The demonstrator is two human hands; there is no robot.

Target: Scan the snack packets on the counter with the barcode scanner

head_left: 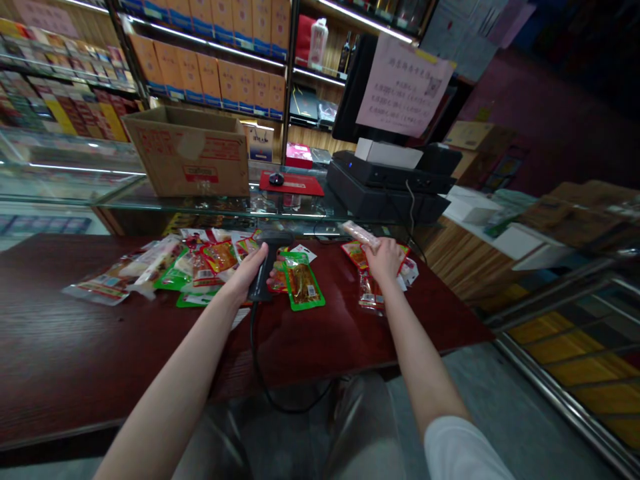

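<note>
Green packet [309, 301] holds sauced strips [300, 280]; cardboard box [190, 157] open.

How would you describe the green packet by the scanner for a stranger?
On the dark red counter lie scattered snack packets. Between the left hand and right hand sits a green-edged packet showing orange-brown food. It is the one just right of the black corded scanner.

Cardboard box [190, 153] on glass counter [120, 200]; black mouse [276, 179] on red mat [305, 184].
</note>
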